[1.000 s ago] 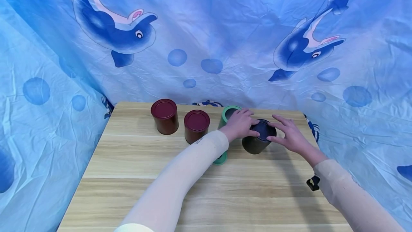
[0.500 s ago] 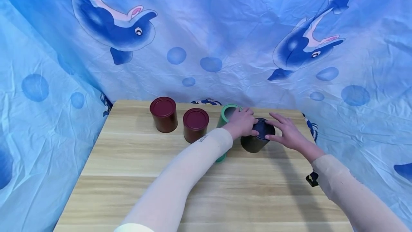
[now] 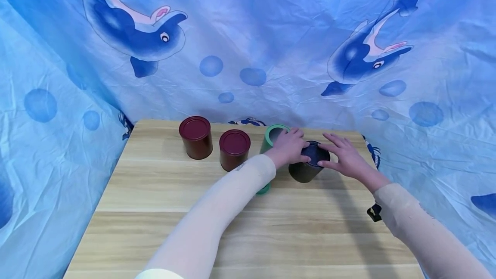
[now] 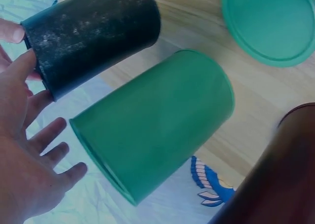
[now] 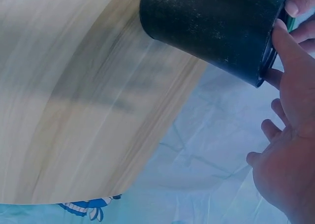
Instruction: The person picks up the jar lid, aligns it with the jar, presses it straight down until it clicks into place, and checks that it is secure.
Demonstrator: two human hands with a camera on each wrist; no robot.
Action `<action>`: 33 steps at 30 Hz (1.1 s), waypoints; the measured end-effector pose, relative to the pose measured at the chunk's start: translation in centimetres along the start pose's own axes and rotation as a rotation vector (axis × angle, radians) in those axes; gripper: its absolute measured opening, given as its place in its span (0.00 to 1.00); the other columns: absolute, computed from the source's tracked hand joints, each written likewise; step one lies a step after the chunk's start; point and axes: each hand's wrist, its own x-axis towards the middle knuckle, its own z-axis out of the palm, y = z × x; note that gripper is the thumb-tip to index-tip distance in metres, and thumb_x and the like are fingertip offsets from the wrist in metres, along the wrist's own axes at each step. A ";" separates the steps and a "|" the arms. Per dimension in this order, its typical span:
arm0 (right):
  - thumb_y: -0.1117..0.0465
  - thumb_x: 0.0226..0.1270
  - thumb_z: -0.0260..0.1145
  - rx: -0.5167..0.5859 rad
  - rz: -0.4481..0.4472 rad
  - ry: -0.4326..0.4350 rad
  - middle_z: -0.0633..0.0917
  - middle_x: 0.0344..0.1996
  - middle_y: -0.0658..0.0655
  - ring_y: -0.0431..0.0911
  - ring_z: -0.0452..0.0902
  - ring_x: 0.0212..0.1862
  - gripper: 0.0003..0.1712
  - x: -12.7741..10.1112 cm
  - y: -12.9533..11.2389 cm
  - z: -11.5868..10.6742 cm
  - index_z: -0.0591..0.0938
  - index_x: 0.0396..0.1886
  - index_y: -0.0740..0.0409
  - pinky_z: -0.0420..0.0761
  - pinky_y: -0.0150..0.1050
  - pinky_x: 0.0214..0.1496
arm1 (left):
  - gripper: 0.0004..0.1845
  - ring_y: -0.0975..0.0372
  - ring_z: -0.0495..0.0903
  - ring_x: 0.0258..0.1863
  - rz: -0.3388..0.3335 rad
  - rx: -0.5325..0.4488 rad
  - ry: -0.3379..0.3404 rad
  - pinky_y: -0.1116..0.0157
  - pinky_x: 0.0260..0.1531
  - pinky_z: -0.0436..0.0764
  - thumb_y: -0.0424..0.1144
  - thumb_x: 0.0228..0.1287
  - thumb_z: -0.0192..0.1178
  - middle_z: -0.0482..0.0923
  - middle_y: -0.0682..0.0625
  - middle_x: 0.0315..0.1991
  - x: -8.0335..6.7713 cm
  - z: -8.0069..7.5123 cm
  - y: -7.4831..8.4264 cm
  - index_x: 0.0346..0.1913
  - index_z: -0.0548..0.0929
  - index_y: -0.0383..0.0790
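Observation:
A black can (image 3: pixel 304 172) stands on the table, topped by a dark lid (image 3: pixel 318 153). My left hand (image 3: pixel 288 147) pinches the lid's left edge between thumb and forefinger, its other fingers spread toward the green can (image 4: pixel 157 125). From the right, my right hand (image 3: pixel 346 157) grips the opposite edge with its thumb and forefinger. The right wrist view shows the fingertips of both hands at the rim of the black can. The green can is open at the top, and a round green lid (image 4: pixel 270 24) lies flat on the table near it.
Two dark red cans (image 3: pixel 195 139) with lids stand left of the green can on the wooden table (image 3: pixel 162 218). A blue curtain (image 3: pixel 248 33) printed with dolphins hangs behind and beside the table. My left forearm passes over part of the green lid.
The head view shifts slightly. Both hands stay at the rim of the black can, with only slight movement of the fingers.

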 end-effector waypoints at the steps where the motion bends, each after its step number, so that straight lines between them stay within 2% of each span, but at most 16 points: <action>1: 0.54 0.66 0.80 -0.005 -0.004 0.000 0.67 0.78 0.73 0.75 0.58 0.78 0.35 0.1 -0.1 0.0 0.82 0.69 0.64 0.54 0.81 0.74 | 0.35 0.56 0.59 0.80 0.007 0.010 0.010 0.48 0.78 0.64 0.73 0.74 0.55 0.69 0.54 0.75 0.0 0.2 -0.1 0.78 0.75 0.64; 9: 0.51 0.69 0.78 -0.034 0.014 -0.051 0.65 0.80 0.71 0.71 0.56 0.80 0.36 1.1 -0.8 -0.7 0.81 0.71 0.63 0.53 0.77 0.77 | 0.35 0.56 0.61 0.81 0.060 0.070 0.084 0.48 0.80 0.62 0.72 0.76 0.52 0.68 0.53 0.78 -0.6 0.7 -1.0 0.77 0.77 0.61; 16: 0.50 0.69 0.78 -0.065 -0.023 -0.054 0.67 0.79 0.70 0.69 0.58 0.80 0.36 2.1 -2.7 -1.5 0.81 0.71 0.62 0.52 0.75 0.79 | 0.32 0.55 0.60 0.82 0.091 0.064 0.131 0.48 0.80 0.63 0.68 0.78 0.54 0.66 0.51 0.80 -2.4 -0.5 -1.5 0.77 0.77 0.60; 24: 0.50 0.67 0.79 -0.090 -0.111 -0.001 0.70 0.78 0.68 0.68 0.61 0.80 0.37 2.5 -6.4 -2.1 0.82 0.71 0.60 0.54 0.75 0.79 | 0.32 0.55 0.62 0.81 0.124 0.095 0.138 0.50 0.79 0.65 0.66 0.78 0.56 0.65 0.51 0.81 -6.5 -3.0 -2.5 0.79 0.74 0.61; 28: 0.51 0.65 0.81 -0.059 -0.158 0.046 0.72 0.76 0.69 0.68 0.62 0.79 0.37 2.4 -7.8 -1.7 0.82 0.70 0.62 0.53 0.74 0.80 | 0.33 0.55 0.66 0.79 0.124 0.101 0.162 0.50 0.76 0.71 0.66 0.78 0.56 0.68 0.50 0.79 -9.2 -3.1 -3.4 0.80 0.73 0.59; 33: 0.52 0.62 0.82 -0.050 -0.205 0.086 0.74 0.75 0.68 0.67 0.65 0.78 0.37 2.0 -9.0 -0.9 0.83 0.68 0.62 0.54 0.75 0.79 | 0.35 0.54 0.70 0.76 0.104 0.099 0.174 0.52 0.72 0.74 0.66 0.77 0.57 0.70 0.50 0.78 -12.6 -2.4 -4.7 0.80 0.73 0.58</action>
